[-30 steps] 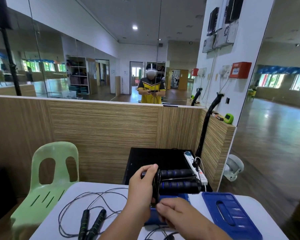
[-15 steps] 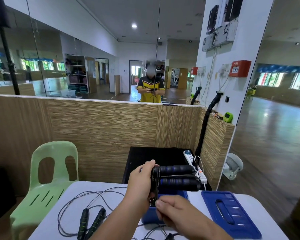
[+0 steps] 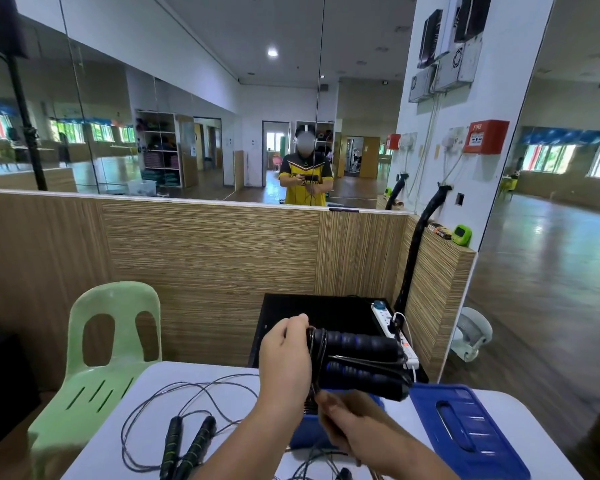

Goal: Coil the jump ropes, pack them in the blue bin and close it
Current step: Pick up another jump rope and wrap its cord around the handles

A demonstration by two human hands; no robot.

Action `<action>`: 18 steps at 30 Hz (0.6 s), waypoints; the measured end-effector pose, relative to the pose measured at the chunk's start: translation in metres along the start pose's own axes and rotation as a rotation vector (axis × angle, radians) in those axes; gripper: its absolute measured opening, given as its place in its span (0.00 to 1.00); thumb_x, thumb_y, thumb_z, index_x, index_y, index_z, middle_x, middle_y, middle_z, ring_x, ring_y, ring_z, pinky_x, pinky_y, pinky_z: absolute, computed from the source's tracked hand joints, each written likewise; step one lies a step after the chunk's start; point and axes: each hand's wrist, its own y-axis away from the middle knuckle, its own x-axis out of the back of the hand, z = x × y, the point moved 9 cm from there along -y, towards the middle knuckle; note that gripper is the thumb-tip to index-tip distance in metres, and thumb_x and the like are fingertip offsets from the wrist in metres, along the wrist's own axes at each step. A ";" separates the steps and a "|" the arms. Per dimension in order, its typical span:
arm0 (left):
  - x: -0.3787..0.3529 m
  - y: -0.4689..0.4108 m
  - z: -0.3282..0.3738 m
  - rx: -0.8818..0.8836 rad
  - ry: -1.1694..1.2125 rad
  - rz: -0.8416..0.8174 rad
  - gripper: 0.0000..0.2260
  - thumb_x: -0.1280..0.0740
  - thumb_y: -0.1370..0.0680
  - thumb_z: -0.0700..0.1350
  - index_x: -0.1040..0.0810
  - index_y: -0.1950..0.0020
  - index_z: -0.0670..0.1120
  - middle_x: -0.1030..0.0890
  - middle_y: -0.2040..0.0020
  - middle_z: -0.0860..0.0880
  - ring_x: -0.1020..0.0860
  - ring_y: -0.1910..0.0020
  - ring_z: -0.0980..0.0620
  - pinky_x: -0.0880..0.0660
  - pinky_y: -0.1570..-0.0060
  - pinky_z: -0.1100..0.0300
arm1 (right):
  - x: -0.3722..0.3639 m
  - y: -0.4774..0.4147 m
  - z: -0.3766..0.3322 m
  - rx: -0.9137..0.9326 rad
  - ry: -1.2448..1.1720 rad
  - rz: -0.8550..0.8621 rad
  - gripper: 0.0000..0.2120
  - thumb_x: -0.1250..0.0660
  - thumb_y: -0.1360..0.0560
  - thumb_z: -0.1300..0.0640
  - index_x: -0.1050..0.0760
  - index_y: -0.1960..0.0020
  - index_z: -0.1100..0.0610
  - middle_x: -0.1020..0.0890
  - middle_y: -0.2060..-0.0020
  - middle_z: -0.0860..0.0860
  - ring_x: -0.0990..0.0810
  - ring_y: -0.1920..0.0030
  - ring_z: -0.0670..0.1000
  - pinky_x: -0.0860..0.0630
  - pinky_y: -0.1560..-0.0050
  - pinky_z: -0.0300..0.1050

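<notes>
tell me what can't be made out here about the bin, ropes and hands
Head view only:
- blue bin: inside hidden behind left hand and right hand.
- right hand: motion-blurred, grip unclear.
- green-banded handles: lower ends cut off by bottom edge.
- blue-black handles: near ends covered by left hand.

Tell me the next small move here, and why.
Probably one more wrap: the right hand should carry the cord round the blue-grip handles gripped by the left hand, as slack hangs below onto the table; the blue bin sits open underneath.
</notes>
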 end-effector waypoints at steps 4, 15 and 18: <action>0.003 0.000 0.004 0.005 -0.011 0.031 0.17 0.37 0.25 0.54 0.41 0.64 0.48 0.38 0.64 0.45 0.39 0.64 0.47 0.39 0.60 0.49 | 0.006 0.001 -0.017 0.159 0.046 0.048 0.20 0.43 0.19 0.39 0.32 0.59 0.55 0.32 0.75 0.43 0.35 0.75 0.41 0.37 0.70 0.33; 0.008 0.001 -0.007 0.051 -0.103 -0.024 0.15 0.37 0.20 0.48 0.35 0.63 0.42 0.34 0.65 0.45 0.34 0.66 0.48 0.35 0.70 0.55 | 0.095 -0.040 0.004 0.030 0.242 0.273 0.14 0.39 0.19 0.64 0.28 0.61 0.53 0.21 0.66 0.46 0.23 0.60 0.48 0.22 0.54 0.48; 0.010 0.003 -0.015 0.068 -0.143 -0.059 0.15 0.36 0.21 0.48 0.35 0.63 0.42 0.35 0.65 0.45 0.35 0.66 0.47 0.36 0.73 0.59 | 0.096 -0.046 -0.025 0.156 0.615 0.101 0.13 0.32 0.25 0.49 0.30 0.64 0.55 0.25 0.70 0.50 0.31 0.67 0.42 0.30 0.62 0.47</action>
